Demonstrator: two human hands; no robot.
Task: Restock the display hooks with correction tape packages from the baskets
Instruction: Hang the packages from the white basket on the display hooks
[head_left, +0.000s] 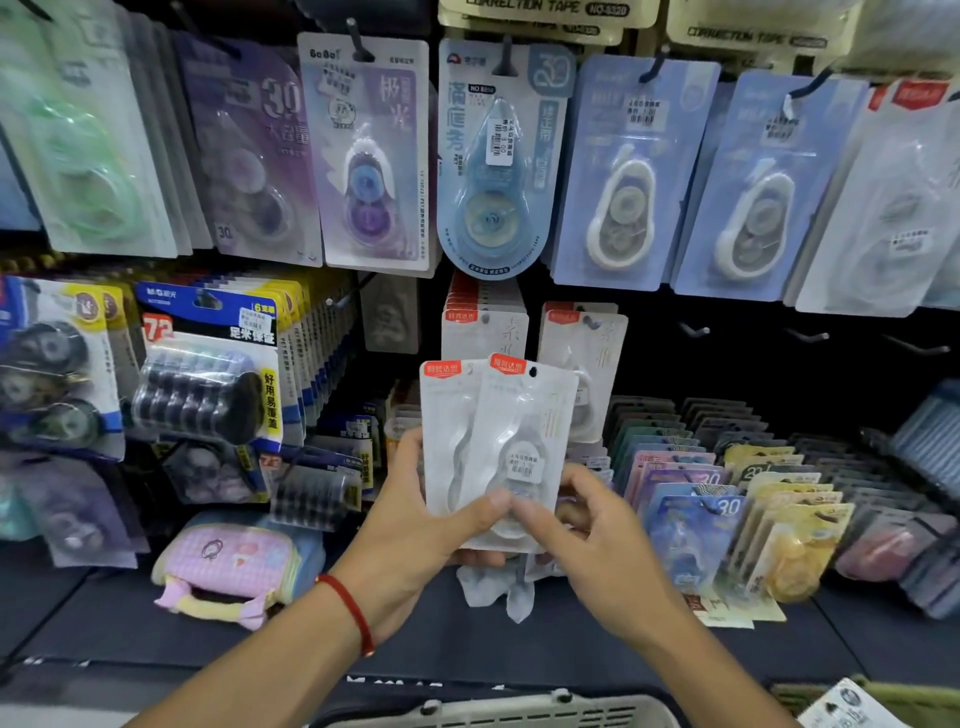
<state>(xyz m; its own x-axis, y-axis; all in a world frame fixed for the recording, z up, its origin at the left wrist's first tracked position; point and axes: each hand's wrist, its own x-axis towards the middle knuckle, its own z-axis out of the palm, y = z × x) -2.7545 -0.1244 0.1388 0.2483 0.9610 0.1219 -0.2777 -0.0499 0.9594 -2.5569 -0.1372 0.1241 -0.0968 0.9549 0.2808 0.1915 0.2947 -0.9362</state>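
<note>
Far left of your left hand (415, 525), glossy blister packs hang in rows: a blue-and-yellow multi-roll pack (208, 374) with dark ribbed rolls under clear moulded plastic, and below it a soft pink quilted pouch (228, 566) lying on the dark shelf (93, 618).

Your left hand comes up from lower left, a red cord bracelet (350, 608) on the wrist. Its thumb lies across the lower front of the white correction tape packages (498, 441), its fingers wrapped behind them, so it grips the small fanned stack upright. These packs are flat pale cards with a red tab at the top, a punched hang hole and a clear bubble over a curved white dispenser; the front one carries a small price sticker.

Your right hand (597, 535) meets them from the right, thumb and forefinger pinching the bottom edge of the front pack, the other fingers loosely curled below.

Just above and behind both hands, matching white packs (483, 327) hang on two hooks. Higher up hangs a teardrop-shaped blue pack (493, 156). Up and to the right of your right hand, bare metal hooks (802, 335) stick out from the black board. Right of that hand, pastel packs (727, 499) stand in slanted rows. Below your wrists a grey slotted plastic basket rim (498, 709) shows.
</note>
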